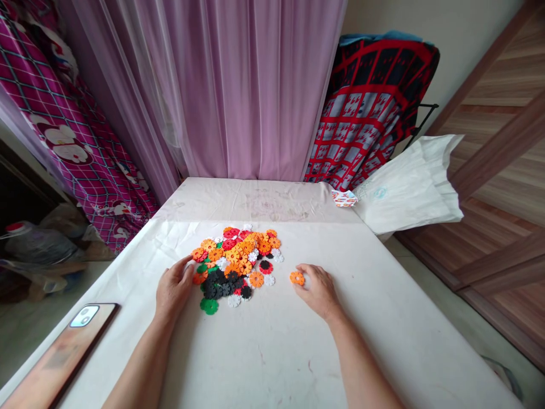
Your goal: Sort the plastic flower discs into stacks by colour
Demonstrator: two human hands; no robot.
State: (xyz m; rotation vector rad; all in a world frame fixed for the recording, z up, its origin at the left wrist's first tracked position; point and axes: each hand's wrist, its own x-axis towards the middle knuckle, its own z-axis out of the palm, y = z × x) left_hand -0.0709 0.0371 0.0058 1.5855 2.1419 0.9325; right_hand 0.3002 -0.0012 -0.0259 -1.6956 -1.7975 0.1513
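A pile of flower-shaped discs (pixel 238 255) in orange, red, black, white and green lies on the white table, left of centre. My left hand (pixel 174 287) rests at the pile's left edge, its fingers apart and its fingertips near the orange and red discs. To the right of the pile, my right hand (pixel 318 288) has its thumb and fingers around a single orange disc (pixel 297 278). A green disc (pixel 209 307) lies at the pile's near edge. Whether my left fingertips touch a disc is hard to tell.
A phone (pixel 63 355) lies at the table's left edge. At the far right corner are a small patterned item (pixel 344 197) and a white bag (pixel 409 187). Purple curtains (pixel 255 85) hang behind the table (pixel 264 358).
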